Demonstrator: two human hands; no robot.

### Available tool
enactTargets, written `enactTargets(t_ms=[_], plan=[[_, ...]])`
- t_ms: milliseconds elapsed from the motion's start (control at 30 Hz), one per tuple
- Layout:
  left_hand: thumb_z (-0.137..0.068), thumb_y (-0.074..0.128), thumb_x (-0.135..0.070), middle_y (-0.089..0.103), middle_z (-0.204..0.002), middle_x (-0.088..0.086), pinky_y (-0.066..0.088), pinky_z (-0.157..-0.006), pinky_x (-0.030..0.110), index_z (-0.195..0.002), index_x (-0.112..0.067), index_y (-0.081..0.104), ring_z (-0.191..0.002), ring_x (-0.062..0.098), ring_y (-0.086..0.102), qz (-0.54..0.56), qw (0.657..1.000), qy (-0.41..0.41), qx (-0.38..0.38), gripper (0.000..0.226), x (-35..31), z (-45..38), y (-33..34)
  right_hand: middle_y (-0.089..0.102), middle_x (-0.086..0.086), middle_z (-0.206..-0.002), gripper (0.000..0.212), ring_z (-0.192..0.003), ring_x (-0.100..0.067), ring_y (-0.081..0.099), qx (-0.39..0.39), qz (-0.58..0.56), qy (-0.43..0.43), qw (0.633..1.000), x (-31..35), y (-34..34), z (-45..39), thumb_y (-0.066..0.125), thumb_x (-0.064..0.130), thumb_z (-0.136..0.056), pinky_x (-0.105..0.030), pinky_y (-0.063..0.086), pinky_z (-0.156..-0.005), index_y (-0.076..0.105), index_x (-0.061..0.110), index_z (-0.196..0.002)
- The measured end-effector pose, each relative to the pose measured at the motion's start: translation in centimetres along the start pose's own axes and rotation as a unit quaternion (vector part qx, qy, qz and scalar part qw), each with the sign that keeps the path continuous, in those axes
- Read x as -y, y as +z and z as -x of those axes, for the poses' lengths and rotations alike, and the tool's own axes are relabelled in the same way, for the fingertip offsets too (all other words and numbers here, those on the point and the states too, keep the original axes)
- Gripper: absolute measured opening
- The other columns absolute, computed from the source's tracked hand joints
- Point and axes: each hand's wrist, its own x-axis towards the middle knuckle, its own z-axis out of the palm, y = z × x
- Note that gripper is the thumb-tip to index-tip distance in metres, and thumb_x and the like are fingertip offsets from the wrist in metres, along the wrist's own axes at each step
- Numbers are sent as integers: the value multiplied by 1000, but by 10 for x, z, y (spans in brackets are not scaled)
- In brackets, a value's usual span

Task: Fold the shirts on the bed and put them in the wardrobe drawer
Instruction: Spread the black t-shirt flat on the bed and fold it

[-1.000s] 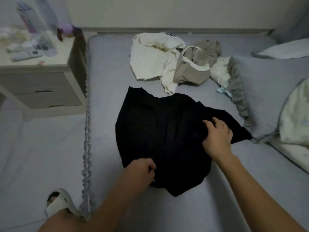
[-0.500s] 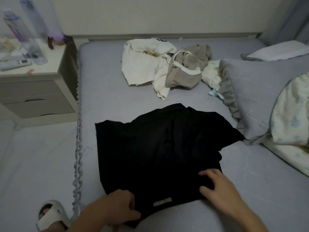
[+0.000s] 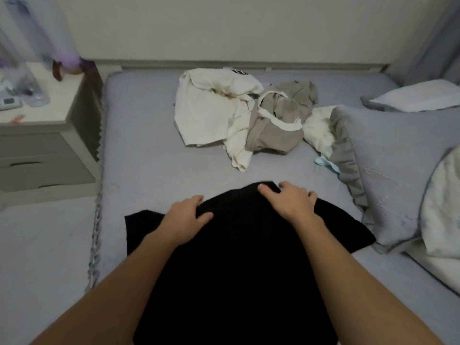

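Both hands rest on the far edge of the black shirt (image 3: 239, 257), which lies spread on the grey bed (image 3: 149, 150) near its front. Left hand (image 3: 185, 216) curls its fingers over the fabric edge, gripping it; right hand (image 3: 290, 201) does likewise. Farther back lie a cream shirt (image 3: 211, 110) and a taupe shirt (image 3: 278, 125), crumpled, touching each other.

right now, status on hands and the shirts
Left hand and right hand both gripping black shirt's far edge. Cream shirt and tan shirt unfolded behind. Nothing in the way.
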Motion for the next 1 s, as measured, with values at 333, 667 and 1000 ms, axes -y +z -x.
enactTargets(t_ms=[333,667,1000], plan=[[-87,55,-19,64,-80,-2,43,-66,29,-91,-24,60,-74,20,59,8,990,-101,-101,8,60,19,-34,57,0,-124,48,-119,-22,54,-104,-125,-99,982,13,8,26,66,40,-86,-42,38,-104,53,31,-132],[-82,68,-24,51,-127,5,44,-99,42,-147,-28,38,-111,26,52,-33,996,58,-50,72,45,54,5,68,1,-102,43,-88,-18,64,99,-234,155,955,-98,71,173,72,41,-83,-34,50,-83,55,22,-118],[-84,54,-45,66,-66,-9,51,-57,20,-78,-20,63,-66,8,69,-22,957,-20,287,28,-30,151,42,67,-15,-112,27,-108,-36,60,-135,-92,-39,986,-26,-47,-22,61,24,-87,-40,48,-86,64,15,-113]])
